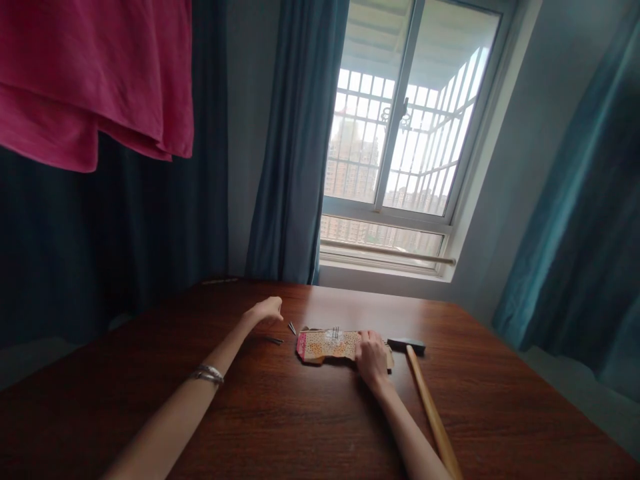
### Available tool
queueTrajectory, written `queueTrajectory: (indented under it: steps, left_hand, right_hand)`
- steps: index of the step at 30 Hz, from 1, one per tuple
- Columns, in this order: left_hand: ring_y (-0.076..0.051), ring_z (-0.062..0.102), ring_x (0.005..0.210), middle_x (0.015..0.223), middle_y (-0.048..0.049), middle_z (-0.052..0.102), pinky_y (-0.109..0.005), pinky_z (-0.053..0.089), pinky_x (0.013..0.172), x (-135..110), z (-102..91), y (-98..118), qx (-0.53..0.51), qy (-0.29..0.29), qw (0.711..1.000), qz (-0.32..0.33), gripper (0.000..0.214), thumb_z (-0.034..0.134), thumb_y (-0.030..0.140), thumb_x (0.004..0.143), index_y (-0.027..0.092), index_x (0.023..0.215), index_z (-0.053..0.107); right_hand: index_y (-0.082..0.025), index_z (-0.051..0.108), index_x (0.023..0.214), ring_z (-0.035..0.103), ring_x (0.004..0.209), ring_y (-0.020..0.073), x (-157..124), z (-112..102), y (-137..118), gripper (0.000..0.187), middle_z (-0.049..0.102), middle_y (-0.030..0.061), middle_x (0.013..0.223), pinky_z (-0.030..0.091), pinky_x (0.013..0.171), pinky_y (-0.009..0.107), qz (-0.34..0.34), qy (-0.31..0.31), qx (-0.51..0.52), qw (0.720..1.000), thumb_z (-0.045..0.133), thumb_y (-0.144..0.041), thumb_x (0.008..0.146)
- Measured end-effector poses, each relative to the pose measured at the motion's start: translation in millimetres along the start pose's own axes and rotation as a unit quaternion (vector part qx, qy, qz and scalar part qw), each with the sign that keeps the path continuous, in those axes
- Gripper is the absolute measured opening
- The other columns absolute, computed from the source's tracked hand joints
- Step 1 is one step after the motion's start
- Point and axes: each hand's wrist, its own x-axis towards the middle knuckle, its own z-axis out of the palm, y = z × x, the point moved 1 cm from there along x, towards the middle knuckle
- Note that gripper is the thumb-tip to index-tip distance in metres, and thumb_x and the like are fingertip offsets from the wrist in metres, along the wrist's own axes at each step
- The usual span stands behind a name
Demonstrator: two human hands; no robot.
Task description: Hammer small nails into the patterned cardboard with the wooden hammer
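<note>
A flat, ragged-edged board (325, 348) with a dotted pattern and a pink end lies on the brown table (280, 413). Several thin nails (335, 332) stand upright near its far edge. My right hand (371, 357) grips the board's right part, fingers curled over it. To the left, my left hand (269, 310) hovers over the tabletop with its fingers bent together; whatever is between them is hidden. Loose nails (292, 328) lie between that hand and the board, and more nails (275, 341) lie just below the hand.
A hammer with a black head (407, 346) and a long wooden handle (431, 410) lies right of the board, beside my right forearm. Pink cloth (100, 80) hangs at upper left. Behind the table are blue curtains (295, 147) and a barred window (395, 133).
</note>
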Motion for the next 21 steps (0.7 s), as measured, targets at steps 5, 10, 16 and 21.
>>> queueTrajectory:
  steps: [5, 10, 16, 21]
  left_hand:
    - [-0.012, 0.052, 0.05, 0.052, -0.0013, 0.057, -0.02, 0.038, 0.048, -8.0, -6.1, 39.5, -0.155, 0.045, 0.978, 0.13, 0.021, 0.056, 0.029, 0.06, 0.01, 0.063, 0.063]
    - [-0.01, 0.05, 0.047, 0.054, -0.0009, 0.056, -0.02, 0.04, 0.046, -19.9, 19.4, 92.4, -0.32, 0.033, 0.916, 0.24, 0.027, 0.058, 0.034, 0.064, 0.009, 0.071, 0.062]
    - [-0.009, 0.05, 0.047, 0.054, -0.0012, 0.057, -0.019, 0.039, 0.045, -35.1, 69.6, 133.6, -0.418, 0.062, 0.869, 0.258, 0.023, 0.057, 0.032, 0.067, 0.009, 0.069, 0.062]
    - [-0.011, 0.053, 0.051, 0.055, -0.0021, 0.059, -0.021, 0.041, 0.049, -43.3, 91.5, 142.8, -0.439, 0.052, 0.861, 0.251, 0.023, 0.057, 0.031, 0.066, 0.009, 0.069, 0.063]
  right_hand:
    - [-0.016, 0.061, 0.087, 0.055, 0.083, 0.0167, -1.3, -5.0, -15.6, 0.025, 0.061, 0.0067, 0.087, 0.041, 0.074, 0.025, 0.007, 0.045, 0.223, 0.974, 0.037, -0.015, 0.08]
    - [-0.016, 0.064, 0.089, 0.059, 0.075, 0.0172, -3.5, 0.1, -24.9, 0.027, 0.066, 0.0069, 0.086, 0.045, 0.062, 0.025, 0.052, 0.03, 0.404, 0.913, 0.044, -0.033, 0.08]
    - [-0.017, 0.065, 0.089, 0.061, 0.074, 0.0195, -2.4, 2.7, -24.1, 0.031, 0.068, 0.0066, 0.08, 0.046, 0.058, 0.026, 0.067, 0.009, 0.5, 0.863, 0.051, -0.041, 0.077]
    - [-0.016, 0.065, 0.086, 0.061, 0.065, 0.0184, -3.6, -2.4, -27.6, 0.031, 0.067, 0.0053, 0.071, 0.045, 0.053, 0.025, 0.049, -0.016, 0.53, 0.846, 0.053, -0.043, 0.076]
